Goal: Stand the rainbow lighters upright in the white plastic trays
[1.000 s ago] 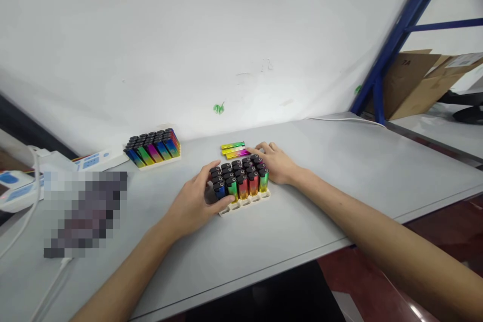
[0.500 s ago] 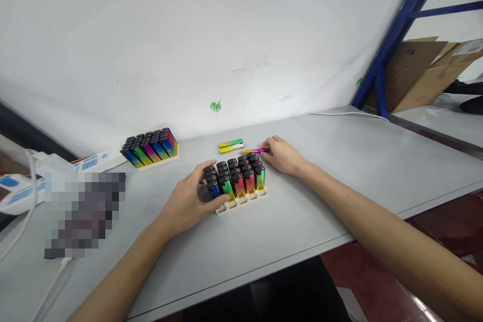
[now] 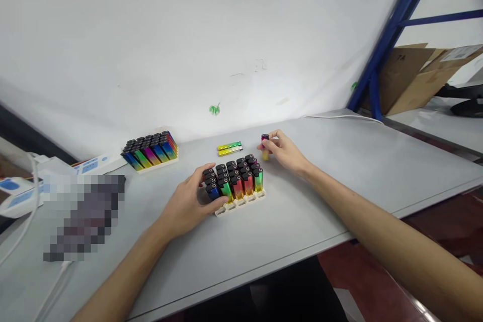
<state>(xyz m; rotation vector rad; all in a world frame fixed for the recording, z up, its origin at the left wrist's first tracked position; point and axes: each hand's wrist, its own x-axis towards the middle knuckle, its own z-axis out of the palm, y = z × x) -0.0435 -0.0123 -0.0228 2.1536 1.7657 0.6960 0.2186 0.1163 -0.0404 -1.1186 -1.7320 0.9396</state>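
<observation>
A white rack holds several upright lighters with black tops and blue, green, red and yellow bodies; its front row of slots holds nothing. My left hand grips the rack's left side, thumb at the front and fingers behind. Pinched upright in my right hand is a magenta-and-yellow lighter, behind and to the right of the rack. Two green-and-yellow lighters lie flat behind the rack.
Against the wall at the left stands a second rack full of lighters. Power strips, white cables and a pixelated dark object are at far left. Cardboard boxes sit behind a blue metal frame at right.
The magenta-and-yellow lighter, lying flat on the table before, is now upright in my right hand. My left hand has stayed at the rack. The view has shifted slightly.
</observation>
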